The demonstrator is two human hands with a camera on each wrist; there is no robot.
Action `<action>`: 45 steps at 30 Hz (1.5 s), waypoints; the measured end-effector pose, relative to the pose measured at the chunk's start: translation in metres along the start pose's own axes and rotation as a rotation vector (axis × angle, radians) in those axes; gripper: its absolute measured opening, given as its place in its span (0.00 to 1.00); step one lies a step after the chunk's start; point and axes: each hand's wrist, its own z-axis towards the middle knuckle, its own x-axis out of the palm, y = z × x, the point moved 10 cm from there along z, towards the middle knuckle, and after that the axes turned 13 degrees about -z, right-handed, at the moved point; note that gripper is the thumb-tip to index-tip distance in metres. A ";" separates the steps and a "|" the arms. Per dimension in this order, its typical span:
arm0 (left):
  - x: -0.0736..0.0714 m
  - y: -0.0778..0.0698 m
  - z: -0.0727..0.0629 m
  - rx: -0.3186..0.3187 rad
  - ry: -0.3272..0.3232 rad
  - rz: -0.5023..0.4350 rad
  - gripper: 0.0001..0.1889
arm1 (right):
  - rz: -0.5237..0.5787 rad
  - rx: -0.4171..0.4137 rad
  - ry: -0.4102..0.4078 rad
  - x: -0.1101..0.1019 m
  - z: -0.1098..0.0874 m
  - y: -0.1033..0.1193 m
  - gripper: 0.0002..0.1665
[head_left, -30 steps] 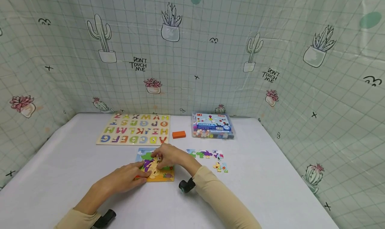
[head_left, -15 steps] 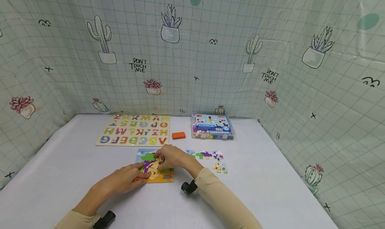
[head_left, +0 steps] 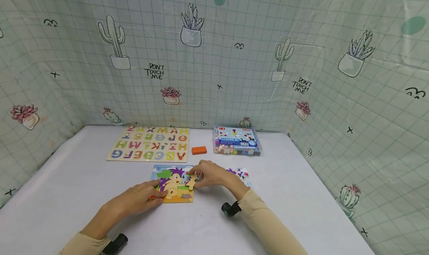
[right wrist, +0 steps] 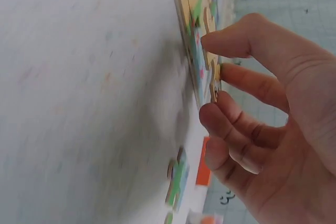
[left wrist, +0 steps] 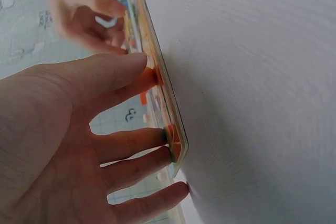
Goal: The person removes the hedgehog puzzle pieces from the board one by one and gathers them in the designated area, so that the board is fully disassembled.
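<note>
A hedgehog jigsaw puzzle (head_left: 173,180) lies flat on the white table, its purple-spined figure in plain sight. My left hand (head_left: 142,197) rests on the puzzle's left side; in the left wrist view its fairly straight fingers (left wrist: 131,139) touch the board's face. Over the puzzle's right edge, my right hand (head_left: 210,173) pinches a puzzle piece (head_left: 191,182) between thumb and fingers. The right wrist view shows the piece's thin wooden edge (right wrist: 214,81) at the fingertips. Several loose puzzle pieces (head_left: 242,173) lie to the right, partly hidden by the right hand and forearm.
Behind the puzzle lies a wooden alphabet board (head_left: 149,145). An orange block (head_left: 199,150) sits beside it, and a clear plastic case (head_left: 237,141) of colourful parts stands farther right. Patterned cloth (head_left: 214,61) surrounds the table's back and sides.
My right hand has moved right, from the middle of the puzzle to its right edge, with a piece visible in its fingers. The hedgehog's face is uncovered. My left hand stays put.
</note>
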 end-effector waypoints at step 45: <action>0.001 0.001 0.000 -0.026 -0.004 -0.006 0.15 | 0.122 0.087 0.039 0.009 -0.092 -0.084 0.28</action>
